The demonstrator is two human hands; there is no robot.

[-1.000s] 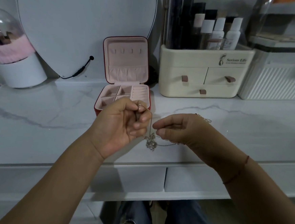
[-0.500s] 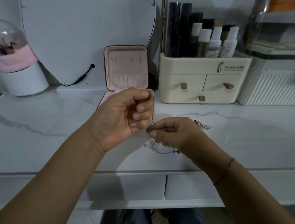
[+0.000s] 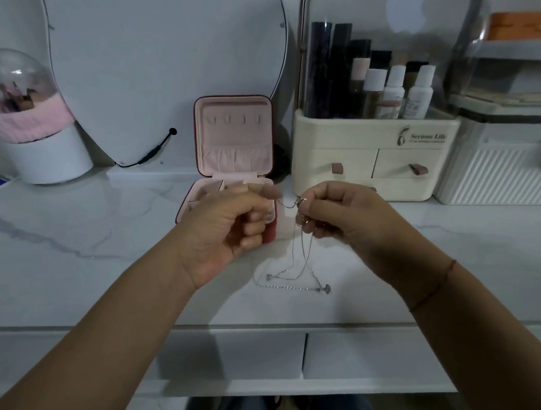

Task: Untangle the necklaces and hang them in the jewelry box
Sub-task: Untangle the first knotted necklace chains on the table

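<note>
Since half a second ago the right hand has come up from low over the desk to the height of the left hand. The chain that ran straight down between them now runs nearly level across a short gap.

Both sets of fingers are closed tight. The right thumb and forefinger pinch the necklaces at a small bright knot or clasp, and the other fingers curl under with strands passing among them. The left thumb and forefinger pinch the far end of that short stretch, with the rest of the hand curled into the palm.

From the right fingers, fine silver strands hang down and trail onto the desk. A pendant and a straight length of chain lie there, just in front of the hands. Whether this is one chain or two I cannot tell.

Such chain will likely be almost weightless, limp and slippery, and thin enough to kink or snap if tugged. It is best held by fingertip pinches close on either side of the knot and teased apart rather than pulled.

The jewelry box stands open just behind the left hand, lid upright, its row of hooks bare. Beyond it are a round mirror and a cream organiser holding bottles.
</note>
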